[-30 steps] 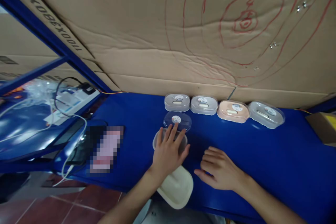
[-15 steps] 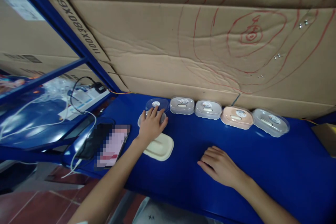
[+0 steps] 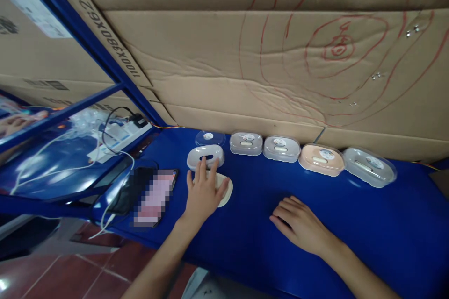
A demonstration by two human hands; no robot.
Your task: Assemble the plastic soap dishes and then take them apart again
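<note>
Cream tray (image 3: 227, 194) beneath spread left hand (image 3: 202, 195), right hand (image 3: 298, 224) curled

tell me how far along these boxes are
Four lidded boxes in the back row look done. In hand: the left hand spreads over the cream piece; whether it touches is unclear. Apparently left: putting that together with the white slotted piece and clear lid, which lie separately.

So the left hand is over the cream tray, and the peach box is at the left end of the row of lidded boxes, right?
Not quite: the head view shows the peach box third from the left of four. The left hand is indeed over the cream tray.
</note>
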